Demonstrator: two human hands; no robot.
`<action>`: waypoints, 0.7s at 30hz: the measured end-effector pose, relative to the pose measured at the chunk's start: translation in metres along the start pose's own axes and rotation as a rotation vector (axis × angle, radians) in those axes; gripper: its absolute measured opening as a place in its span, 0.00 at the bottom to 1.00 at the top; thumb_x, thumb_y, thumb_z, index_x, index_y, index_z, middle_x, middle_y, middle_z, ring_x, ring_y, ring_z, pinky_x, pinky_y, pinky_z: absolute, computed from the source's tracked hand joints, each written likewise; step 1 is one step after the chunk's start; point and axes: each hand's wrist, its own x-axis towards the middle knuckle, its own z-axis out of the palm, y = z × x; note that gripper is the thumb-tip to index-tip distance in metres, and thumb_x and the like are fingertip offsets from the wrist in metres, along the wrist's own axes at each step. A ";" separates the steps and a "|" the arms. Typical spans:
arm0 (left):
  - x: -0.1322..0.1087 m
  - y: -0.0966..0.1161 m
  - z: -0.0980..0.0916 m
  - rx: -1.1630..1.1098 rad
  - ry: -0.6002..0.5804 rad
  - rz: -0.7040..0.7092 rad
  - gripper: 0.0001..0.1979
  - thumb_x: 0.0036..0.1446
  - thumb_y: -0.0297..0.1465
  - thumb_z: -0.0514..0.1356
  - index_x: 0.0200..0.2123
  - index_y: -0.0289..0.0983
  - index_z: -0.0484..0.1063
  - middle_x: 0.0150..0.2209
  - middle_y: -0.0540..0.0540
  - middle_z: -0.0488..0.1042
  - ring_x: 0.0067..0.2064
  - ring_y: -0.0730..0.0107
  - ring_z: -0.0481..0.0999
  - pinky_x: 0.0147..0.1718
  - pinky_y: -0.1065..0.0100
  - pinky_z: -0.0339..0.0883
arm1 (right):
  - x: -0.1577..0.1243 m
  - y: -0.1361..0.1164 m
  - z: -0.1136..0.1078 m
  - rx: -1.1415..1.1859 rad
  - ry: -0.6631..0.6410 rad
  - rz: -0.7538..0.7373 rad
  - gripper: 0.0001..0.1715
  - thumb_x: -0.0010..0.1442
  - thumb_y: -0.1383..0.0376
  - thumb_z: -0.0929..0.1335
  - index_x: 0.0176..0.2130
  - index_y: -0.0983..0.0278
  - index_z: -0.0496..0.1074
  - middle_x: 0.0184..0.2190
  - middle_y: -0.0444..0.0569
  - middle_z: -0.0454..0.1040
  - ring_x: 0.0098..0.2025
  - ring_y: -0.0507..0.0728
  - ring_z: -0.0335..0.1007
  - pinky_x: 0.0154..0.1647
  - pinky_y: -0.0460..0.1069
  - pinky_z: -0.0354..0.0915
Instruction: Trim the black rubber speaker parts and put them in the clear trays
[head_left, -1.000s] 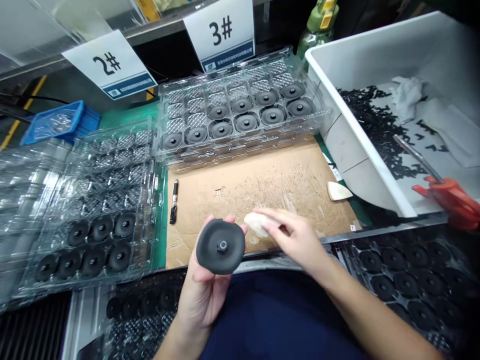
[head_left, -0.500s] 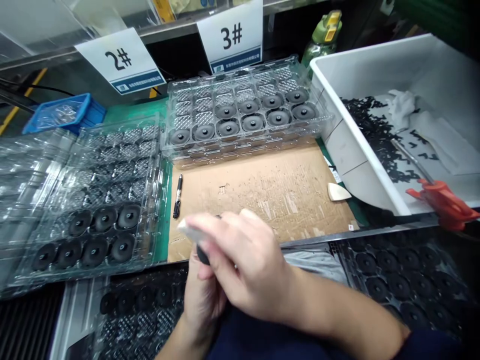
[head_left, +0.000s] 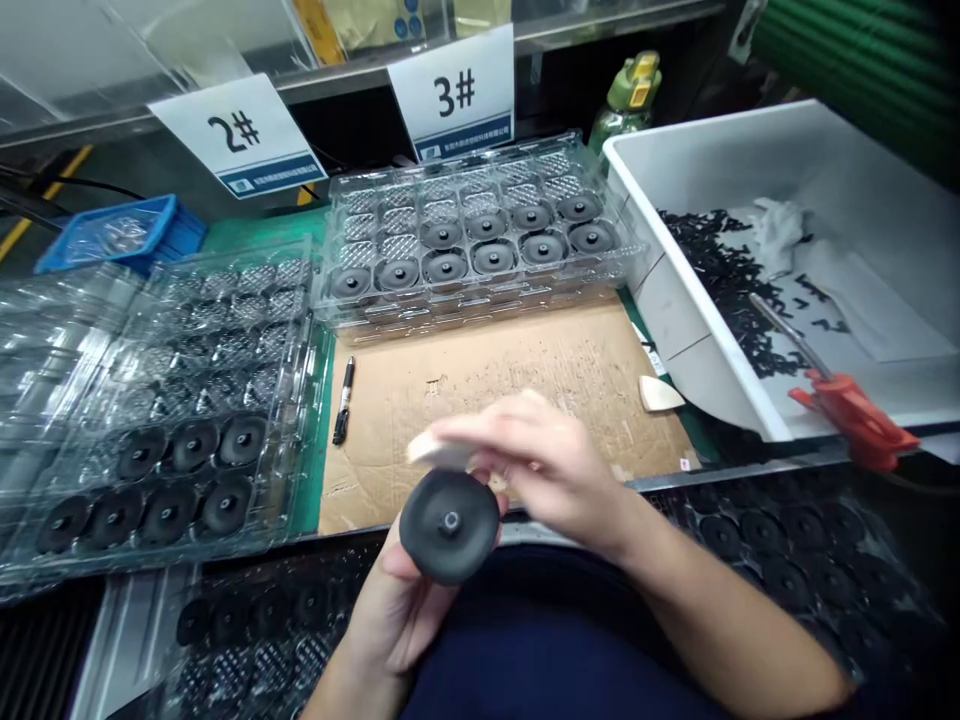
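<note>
My left hand (head_left: 397,620) grips a round black dished part (head_left: 431,545) by its edge, its small central stud facing up toward me. Just above that part, my right hand (head_left: 559,465) is closed on a flat white pad (head_left: 435,450), which appears to touch or nearly touch the far rim; some of it is hidden by my fingers. Behind my hands lies a cardboard sheet (head_left: 390,400). At its far edge stands a stack of clear trays (head_left: 480,290), the top one partly filled with similar black parts. Another clear tray (head_left: 289,480) on the left holds several more.
A black pen (head_left: 344,400) and a cream wedge (head_left: 660,394) rest on the cardboard. On the right, a white bin (head_left: 697,340) contains small black pieces; red-handled cutters or pliers (head_left: 862,415) lie across its edge. Behind are a blue basket (head_left: 161,235) and a green bottle (head_left: 626,100).
The black part has tilted to show its face, where before my right hand mostly covered it. My right hand and the white pad have moved right, off its front. The view has shifted slightly.
</note>
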 end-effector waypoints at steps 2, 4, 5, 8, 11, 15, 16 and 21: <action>0.000 0.002 -0.002 -0.039 -0.090 0.019 0.23 0.49 0.38 0.63 0.51 0.49 0.69 0.51 0.49 0.74 0.51 0.61 0.73 0.50 0.67 0.67 | -0.019 0.018 0.003 -0.011 0.143 0.250 0.17 0.64 0.69 0.61 0.51 0.59 0.68 0.43 0.45 0.73 0.42 0.51 0.67 0.42 0.48 0.60; 0.000 0.003 -0.003 -0.054 -0.118 0.030 0.23 0.50 0.39 0.61 0.52 0.50 0.67 0.53 0.49 0.72 0.52 0.60 0.71 0.51 0.66 0.65 | -0.046 0.036 0.013 -0.030 0.166 0.411 0.17 0.64 0.68 0.61 0.51 0.59 0.68 0.43 0.47 0.73 0.42 0.52 0.68 0.40 0.48 0.62; 0.001 0.002 -0.003 -0.051 -0.114 0.030 0.24 0.49 0.39 0.62 0.52 0.49 0.68 0.53 0.48 0.72 0.52 0.60 0.71 0.51 0.66 0.65 | -0.060 0.044 0.020 -0.033 0.127 0.447 0.16 0.63 0.68 0.61 0.50 0.59 0.69 0.41 0.48 0.74 0.40 0.53 0.68 0.39 0.49 0.63; 0.005 0.000 0.000 -0.033 -0.072 -0.016 0.25 0.47 0.40 0.63 0.51 0.49 0.68 0.53 0.47 0.72 0.52 0.58 0.71 0.50 0.66 0.66 | -0.091 0.059 0.033 -0.035 -0.009 0.457 0.15 0.59 0.69 0.64 0.44 0.58 0.74 0.30 0.45 0.75 0.33 0.54 0.69 0.34 0.50 0.62; 0.010 -0.001 0.007 -0.014 -0.076 -0.049 0.25 0.47 0.40 0.62 0.51 0.48 0.69 0.52 0.47 0.72 0.51 0.59 0.72 0.50 0.66 0.66 | -0.090 0.051 0.020 -0.036 -0.004 0.491 0.16 0.59 0.69 0.64 0.45 0.56 0.73 0.30 0.43 0.75 0.33 0.53 0.69 0.34 0.50 0.62; 0.017 -0.005 0.016 0.027 -0.084 -0.079 0.23 0.47 0.41 0.63 0.48 0.44 0.71 0.50 0.47 0.74 0.49 0.61 0.74 0.49 0.68 0.67 | -0.055 0.009 -0.018 -0.056 0.236 0.388 0.20 0.62 0.70 0.62 0.52 0.54 0.66 0.42 0.43 0.74 0.39 0.51 0.68 0.40 0.49 0.61; 0.018 -0.006 0.016 0.029 -0.083 -0.090 0.20 0.48 0.40 0.63 0.46 0.43 0.73 0.48 0.49 0.75 0.48 0.64 0.75 0.48 0.71 0.68 | -0.046 -0.002 -0.024 -0.058 0.224 0.257 0.21 0.62 0.71 0.62 0.53 0.54 0.66 0.42 0.42 0.74 0.39 0.51 0.68 0.40 0.49 0.60; 0.021 -0.011 0.009 0.128 0.011 -0.063 0.17 0.48 0.37 0.65 0.44 0.45 0.73 0.43 0.52 0.77 0.49 0.70 0.73 0.47 0.76 0.67 | -0.026 -0.019 -0.032 -0.153 -0.086 0.081 0.20 0.59 0.73 0.60 0.48 0.59 0.70 0.33 0.43 0.74 0.34 0.51 0.66 0.35 0.49 0.54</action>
